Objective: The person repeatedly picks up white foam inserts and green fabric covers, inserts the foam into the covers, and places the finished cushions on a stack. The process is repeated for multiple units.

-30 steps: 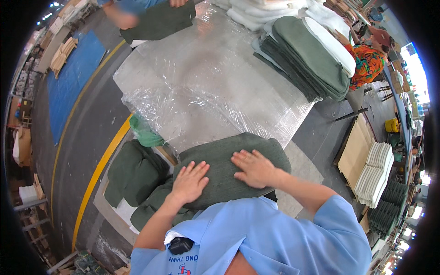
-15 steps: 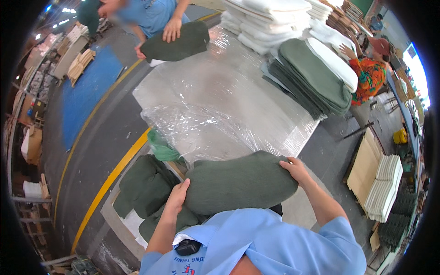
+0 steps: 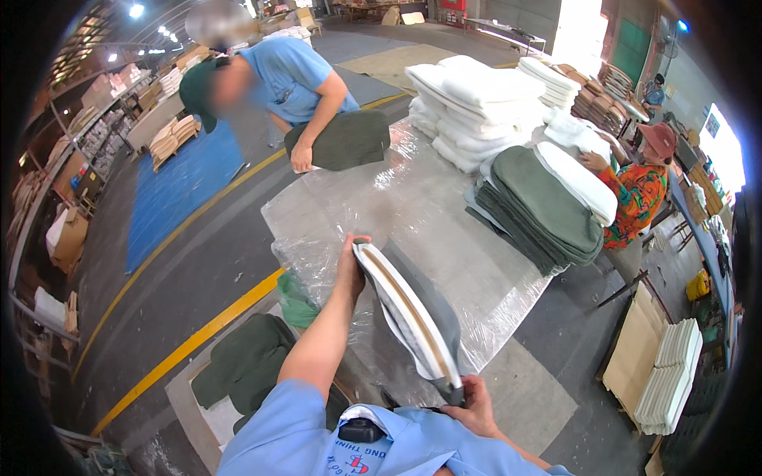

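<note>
A curved cushion panel [image 3: 411, 305] with a dark green fabric cover stands on edge between my hands. Its open side shows white padding and a strip of tan board. At the far end my left hand [image 3: 355, 258] is closed round it. My right hand [image 3: 472, 403] grips the near end, close to my body. Beneath the panel lies the table [image 3: 317, 210], covered in wrinkled clear plastic. Low to the left, dark green cushion pieces [image 3: 244, 361] sit on a pale board, beside a green plastic bag [image 3: 297, 300].
Across the table a co-worker in blue [image 3: 290, 75] holds another green cushion piece [image 3: 349, 141]. White padding [image 3: 484, 103] is piled at the far edge. Stacked green covers [image 3: 548, 198] lie at the right, near a person in a patterned shirt [image 3: 635, 198]. White panels [image 3: 671, 373] rest lower right.
The panel has turned from lying flat, green face up, to standing on edge with its open side showing. My left hand moved up and away; my right hand came down nearer me.
</note>
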`<control>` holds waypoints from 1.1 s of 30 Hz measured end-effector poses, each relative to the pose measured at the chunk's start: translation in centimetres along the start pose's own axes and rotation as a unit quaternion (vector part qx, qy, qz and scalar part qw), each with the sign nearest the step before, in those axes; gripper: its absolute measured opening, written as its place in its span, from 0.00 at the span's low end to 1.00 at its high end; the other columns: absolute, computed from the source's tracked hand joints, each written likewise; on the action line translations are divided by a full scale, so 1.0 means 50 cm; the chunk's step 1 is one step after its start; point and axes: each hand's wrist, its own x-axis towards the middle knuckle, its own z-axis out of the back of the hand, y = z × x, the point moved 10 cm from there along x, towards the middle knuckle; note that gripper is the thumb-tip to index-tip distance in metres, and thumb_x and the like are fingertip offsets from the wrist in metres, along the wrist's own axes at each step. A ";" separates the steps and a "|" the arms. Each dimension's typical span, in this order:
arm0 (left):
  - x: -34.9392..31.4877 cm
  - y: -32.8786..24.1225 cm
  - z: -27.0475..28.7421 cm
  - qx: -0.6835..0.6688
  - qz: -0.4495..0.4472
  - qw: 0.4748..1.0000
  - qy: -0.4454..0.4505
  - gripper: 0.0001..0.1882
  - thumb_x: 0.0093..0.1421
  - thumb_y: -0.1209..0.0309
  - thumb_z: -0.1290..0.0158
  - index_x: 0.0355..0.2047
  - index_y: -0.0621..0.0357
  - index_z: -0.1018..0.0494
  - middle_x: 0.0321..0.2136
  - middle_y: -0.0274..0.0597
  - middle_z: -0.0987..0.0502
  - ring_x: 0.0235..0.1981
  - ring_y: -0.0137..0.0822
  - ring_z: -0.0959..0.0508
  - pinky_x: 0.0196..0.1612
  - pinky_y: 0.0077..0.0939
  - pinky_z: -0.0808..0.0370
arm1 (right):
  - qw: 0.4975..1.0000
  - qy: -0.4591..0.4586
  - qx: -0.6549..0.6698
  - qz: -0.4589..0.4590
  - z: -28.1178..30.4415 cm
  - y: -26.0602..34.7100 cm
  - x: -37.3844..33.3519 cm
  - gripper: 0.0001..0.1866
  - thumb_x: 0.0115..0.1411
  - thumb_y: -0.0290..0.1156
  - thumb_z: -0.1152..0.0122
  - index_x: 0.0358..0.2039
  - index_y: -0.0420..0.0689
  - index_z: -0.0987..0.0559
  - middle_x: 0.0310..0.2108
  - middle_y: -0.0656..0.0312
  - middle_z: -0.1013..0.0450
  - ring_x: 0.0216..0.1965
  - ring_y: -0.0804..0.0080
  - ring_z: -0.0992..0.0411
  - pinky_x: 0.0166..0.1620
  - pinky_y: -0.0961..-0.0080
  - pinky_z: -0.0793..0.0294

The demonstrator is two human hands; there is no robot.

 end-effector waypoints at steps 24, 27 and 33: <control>0.058 0.148 -0.181 -0.022 0.018 0.999 -0.017 0.31 0.81 0.46 0.67 0.57 0.55 0.21 0.48 0.40 0.18 0.49 0.35 0.19 0.56 0.30 0.24 | 0.837 0.385 -0.307 0.239 -0.204 0.281 0.766 0.15 0.64 0.29 0.32 0.51 0.43 0.14 0.63 0.60 0.23 0.52 0.61 0.21 0.55 0.68 0.23; 0.069 0.147 -0.163 -0.004 -0.004 1.000 -0.023 0.29 0.81 0.49 0.65 0.58 0.55 0.21 0.48 0.37 0.18 0.48 0.33 0.20 0.55 0.29 0.25 | 0.875 0.358 -0.284 0.161 -0.198 0.230 0.799 0.11 0.66 0.30 0.33 0.46 0.40 0.14 0.58 0.60 0.19 0.51 0.61 0.20 0.55 0.67 0.23; 0.080 0.154 -0.056 0.025 0.014 0.998 -0.054 0.30 0.76 0.43 0.55 0.58 0.57 0.23 0.49 0.43 0.18 0.51 0.39 0.19 0.56 0.39 0.22 | 0.931 0.257 -0.158 0.204 -0.238 0.212 0.738 0.09 0.68 0.29 0.35 0.43 0.36 0.15 0.47 0.57 0.17 0.45 0.63 0.20 0.52 0.68 0.22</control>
